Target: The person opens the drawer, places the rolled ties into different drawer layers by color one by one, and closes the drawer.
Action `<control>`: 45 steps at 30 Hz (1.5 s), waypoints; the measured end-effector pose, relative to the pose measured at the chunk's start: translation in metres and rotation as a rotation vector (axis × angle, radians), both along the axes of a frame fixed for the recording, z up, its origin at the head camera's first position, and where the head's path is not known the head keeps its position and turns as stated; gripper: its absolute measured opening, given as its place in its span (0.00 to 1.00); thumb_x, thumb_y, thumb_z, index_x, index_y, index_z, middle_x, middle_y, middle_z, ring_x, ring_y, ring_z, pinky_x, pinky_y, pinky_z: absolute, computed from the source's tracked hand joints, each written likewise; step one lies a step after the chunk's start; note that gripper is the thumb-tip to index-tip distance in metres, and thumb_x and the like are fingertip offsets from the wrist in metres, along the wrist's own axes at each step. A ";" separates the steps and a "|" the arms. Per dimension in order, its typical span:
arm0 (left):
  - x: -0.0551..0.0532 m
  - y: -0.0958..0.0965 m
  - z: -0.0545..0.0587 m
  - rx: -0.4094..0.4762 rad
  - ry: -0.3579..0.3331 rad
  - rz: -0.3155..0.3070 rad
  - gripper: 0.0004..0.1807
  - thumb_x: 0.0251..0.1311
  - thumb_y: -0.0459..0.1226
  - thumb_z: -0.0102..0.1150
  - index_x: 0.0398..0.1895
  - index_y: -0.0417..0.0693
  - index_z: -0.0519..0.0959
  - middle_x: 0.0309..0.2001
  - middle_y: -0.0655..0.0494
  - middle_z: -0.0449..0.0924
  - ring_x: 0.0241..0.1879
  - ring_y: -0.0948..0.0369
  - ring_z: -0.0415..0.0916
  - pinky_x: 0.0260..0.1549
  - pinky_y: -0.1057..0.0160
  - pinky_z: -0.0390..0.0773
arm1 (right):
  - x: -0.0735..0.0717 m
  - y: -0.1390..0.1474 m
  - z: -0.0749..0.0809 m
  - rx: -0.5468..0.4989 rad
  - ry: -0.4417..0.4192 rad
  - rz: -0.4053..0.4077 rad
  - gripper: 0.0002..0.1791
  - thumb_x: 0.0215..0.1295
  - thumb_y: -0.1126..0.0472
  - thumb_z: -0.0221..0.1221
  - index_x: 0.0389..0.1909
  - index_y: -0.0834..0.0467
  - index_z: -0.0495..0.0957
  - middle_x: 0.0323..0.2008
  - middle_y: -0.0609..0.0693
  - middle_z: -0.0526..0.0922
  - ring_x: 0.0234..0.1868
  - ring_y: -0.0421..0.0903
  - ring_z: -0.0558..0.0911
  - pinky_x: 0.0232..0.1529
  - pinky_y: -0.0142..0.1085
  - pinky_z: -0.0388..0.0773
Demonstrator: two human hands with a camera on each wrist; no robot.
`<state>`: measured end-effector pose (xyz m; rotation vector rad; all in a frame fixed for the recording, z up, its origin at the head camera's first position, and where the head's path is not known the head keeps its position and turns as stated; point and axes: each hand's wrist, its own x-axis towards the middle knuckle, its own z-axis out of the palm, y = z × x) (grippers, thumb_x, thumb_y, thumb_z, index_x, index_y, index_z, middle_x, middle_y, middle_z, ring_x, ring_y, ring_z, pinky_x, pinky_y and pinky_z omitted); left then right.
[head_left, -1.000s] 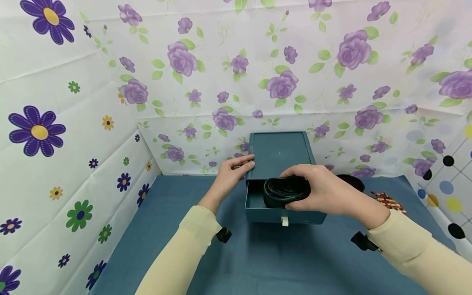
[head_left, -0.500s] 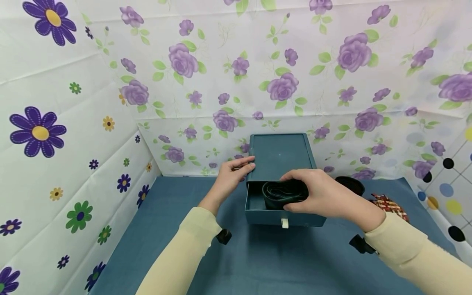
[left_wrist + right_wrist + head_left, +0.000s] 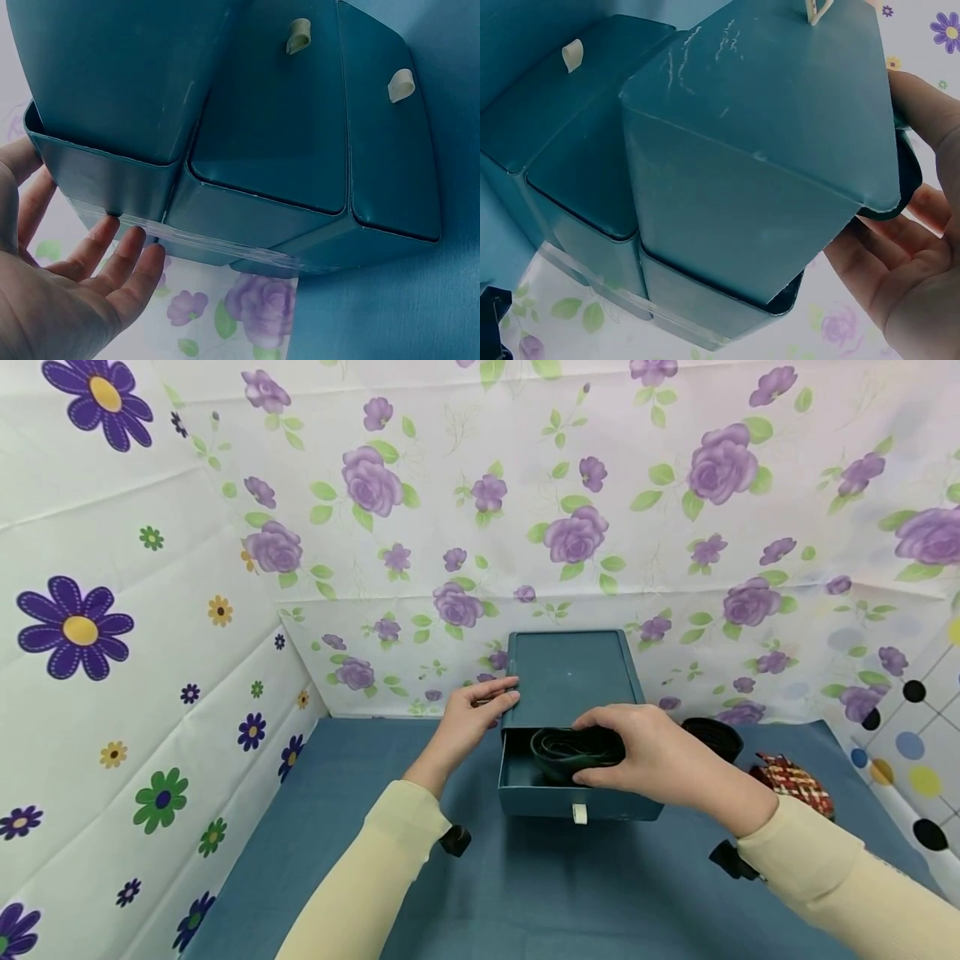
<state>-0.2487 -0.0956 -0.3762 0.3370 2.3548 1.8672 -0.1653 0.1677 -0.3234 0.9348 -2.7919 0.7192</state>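
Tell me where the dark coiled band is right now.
In the head view, the dark coiled band is just right of center, gripped by the right hand at the open top drawer of the blue drawer unit.

The white back wall bears purple roses, the left wall daisies, the right wall coloured dots; the surface is plain blue.

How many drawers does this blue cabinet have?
3: the top drawer is open, the middle drawer below it is shut, and the bottom drawer, nearest the table, is shut.
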 end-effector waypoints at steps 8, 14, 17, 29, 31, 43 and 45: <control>0.000 0.000 0.001 -0.008 0.007 0.002 0.20 0.58 0.54 0.59 0.55 0.70 0.77 0.54 0.66 0.75 0.51 0.62 0.73 0.46 0.55 0.77 | -0.001 0.000 0.000 0.087 0.135 0.009 0.27 0.46 0.38 0.67 0.48 0.43 0.79 0.41 0.38 0.84 0.30 0.30 0.79 0.35 0.33 0.80; 0.000 -0.001 0.000 0.002 0.009 -0.001 0.20 0.58 0.53 0.59 0.54 0.70 0.77 0.54 0.65 0.75 0.52 0.62 0.73 0.46 0.55 0.77 | -0.002 0.001 0.002 0.150 0.171 0.018 0.24 0.48 0.37 0.66 0.46 0.43 0.80 0.39 0.38 0.85 0.27 0.26 0.78 0.33 0.31 0.80; 0.000 -0.001 -0.001 -0.006 0.009 0.000 0.20 0.58 0.54 0.59 0.54 0.71 0.77 0.54 0.66 0.75 0.51 0.62 0.73 0.44 0.58 0.77 | -0.002 0.003 0.004 0.142 0.112 0.052 0.21 0.50 0.38 0.66 0.45 0.40 0.80 0.39 0.36 0.84 0.29 0.27 0.79 0.34 0.29 0.79; -0.001 0.000 -0.001 0.011 -0.001 0.001 0.20 0.57 0.54 0.59 0.54 0.71 0.77 0.54 0.65 0.74 0.52 0.61 0.73 0.49 0.50 0.76 | -0.005 0.016 0.012 0.161 -0.128 0.087 0.18 0.55 0.48 0.66 0.48 0.40 0.80 0.39 0.35 0.84 0.15 0.28 0.72 0.22 0.27 0.72; -0.001 0.000 -0.001 0.019 -0.003 -0.002 0.20 0.57 0.55 0.60 0.54 0.70 0.77 0.55 0.65 0.74 0.53 0.61 0.73 0.50 0.49 0.75 | -0.005 0.016 0.010 0.168 -0.083 0.072 0.17 0.54 0.48 0.66 0.47 0.41 0.81 0.37 0.36 0.84 0.19 0.25 0.74 0.25 0.25 0.74; -0.002 0.000 -0.001 0.025 0.007 -0.005 0.20 0.57 0.54 0.60 0.54 0.70 0.78 0.54 0.64 0.74 0.52 0.61 0.73 0.50 0.47 0.75 | -0.005 0.010 -0.002 0.187 0.226 0.042 0.14 0.47 0.49 0.71 0.37 0.43 0.84 0.31 0.38 0.86 0.18 0.25 0.72 0.23 0.27 0.74; -0.002 0.000 -0.002 0.035 0.004 -0.007 0.21 0.57 0.54 0.60 0.54 0.69 0.78 0.54 0.63 0.74 0.52 0.60 0.73 0.51 0.45 0.74 | -0.004 0.010 -0.004 0.188 0.260 0.047 0.13 0.47 0.50 0.71 0.36 0.43 0.84 0.30 0.38 0.85 0.17 0.25 0.70 0.22 0.26 0.72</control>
